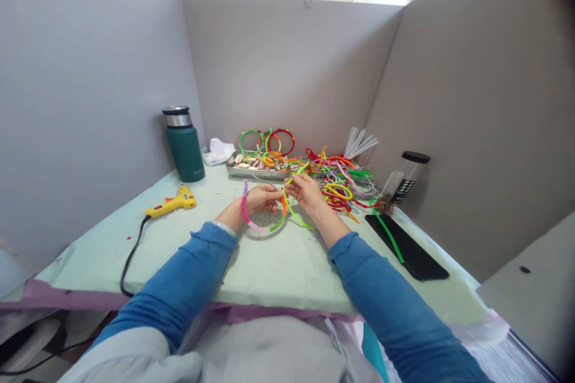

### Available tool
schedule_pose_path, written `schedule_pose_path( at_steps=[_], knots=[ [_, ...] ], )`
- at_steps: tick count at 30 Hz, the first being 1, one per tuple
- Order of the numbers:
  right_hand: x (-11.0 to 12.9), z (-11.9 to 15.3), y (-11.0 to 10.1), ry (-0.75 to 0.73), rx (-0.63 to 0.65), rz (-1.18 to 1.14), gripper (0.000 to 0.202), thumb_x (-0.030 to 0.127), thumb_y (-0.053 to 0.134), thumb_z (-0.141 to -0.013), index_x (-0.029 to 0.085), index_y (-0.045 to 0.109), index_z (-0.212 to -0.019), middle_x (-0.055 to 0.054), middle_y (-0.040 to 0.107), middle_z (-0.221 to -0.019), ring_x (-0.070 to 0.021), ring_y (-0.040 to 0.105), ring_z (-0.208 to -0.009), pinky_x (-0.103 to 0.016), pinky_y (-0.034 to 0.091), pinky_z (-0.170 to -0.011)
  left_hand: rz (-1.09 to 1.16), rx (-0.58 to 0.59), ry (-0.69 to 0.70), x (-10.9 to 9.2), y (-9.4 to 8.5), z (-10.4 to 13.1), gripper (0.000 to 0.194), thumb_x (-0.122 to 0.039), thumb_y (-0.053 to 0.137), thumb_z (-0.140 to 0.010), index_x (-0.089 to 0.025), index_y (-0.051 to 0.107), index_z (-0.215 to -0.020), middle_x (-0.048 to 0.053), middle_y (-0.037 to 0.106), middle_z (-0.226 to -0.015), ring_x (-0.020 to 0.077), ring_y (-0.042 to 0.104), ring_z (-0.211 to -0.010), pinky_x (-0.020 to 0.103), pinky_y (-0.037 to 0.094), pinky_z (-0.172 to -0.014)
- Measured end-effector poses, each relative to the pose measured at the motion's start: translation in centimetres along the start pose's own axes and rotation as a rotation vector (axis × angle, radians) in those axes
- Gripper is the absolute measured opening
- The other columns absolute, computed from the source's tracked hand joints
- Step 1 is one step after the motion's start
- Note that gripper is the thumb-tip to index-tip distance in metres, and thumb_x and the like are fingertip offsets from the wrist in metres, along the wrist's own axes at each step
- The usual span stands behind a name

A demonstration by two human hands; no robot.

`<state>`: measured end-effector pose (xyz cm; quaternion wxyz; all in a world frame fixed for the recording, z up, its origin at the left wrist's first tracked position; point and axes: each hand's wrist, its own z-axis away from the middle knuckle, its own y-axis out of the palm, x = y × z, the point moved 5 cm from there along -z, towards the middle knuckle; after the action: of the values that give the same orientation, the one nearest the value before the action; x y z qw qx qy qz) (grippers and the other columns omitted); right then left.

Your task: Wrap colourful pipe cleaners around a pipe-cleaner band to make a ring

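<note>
Near the middle of the table, my left hand (262, 198) is closed on a hoop (259, 228) wrapped in purple, pink, green and orange fuzzy stems. The hoop hangs below my fingers, its orange part at the right side. Close beside it, my right hand (305, 191) pinches a yellow-green fuzzy stem (296, 215) against the hoop's upper right. One end of this stem dangles below, and another part sticks up past my right fingers. The exact contact between stem and hoop is partly hidden by my fingertips.
A metal tray (251, 173) of shells, with finished hoops (281, 142) behind, stands at the back. Right of it lies a pile of colored stems (341, 182). A yellow glue gun (173, 203) and green bottle (185, 149) are left; a black phone-like slab (422, 254) and clear jar (408, 176) are right.
</note>
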<state>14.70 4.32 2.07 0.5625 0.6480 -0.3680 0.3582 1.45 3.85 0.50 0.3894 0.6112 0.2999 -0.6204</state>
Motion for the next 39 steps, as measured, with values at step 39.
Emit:
schedule_pose_path(
  at_steps=[39],
  knots=[
    [-2.1,1.8,1.6,0.021,0.583,0.96,0.025,0.035,0.061,-0.075,0.011,0.069,-0.073,0.006,0.045,-0.044,-0.0038,0.033,-0.038,-0.019,0.025,-0.04,0.272,-0.609,0.27,-2.1,-5.4,0.3,0.011,-0.019,0.064,-0.079,-0.01,0.057,-0.08,0.0,0.062,-0.061,0.0013,0.041,-0.034,0.015,0.039,-0.037]
  ],
)
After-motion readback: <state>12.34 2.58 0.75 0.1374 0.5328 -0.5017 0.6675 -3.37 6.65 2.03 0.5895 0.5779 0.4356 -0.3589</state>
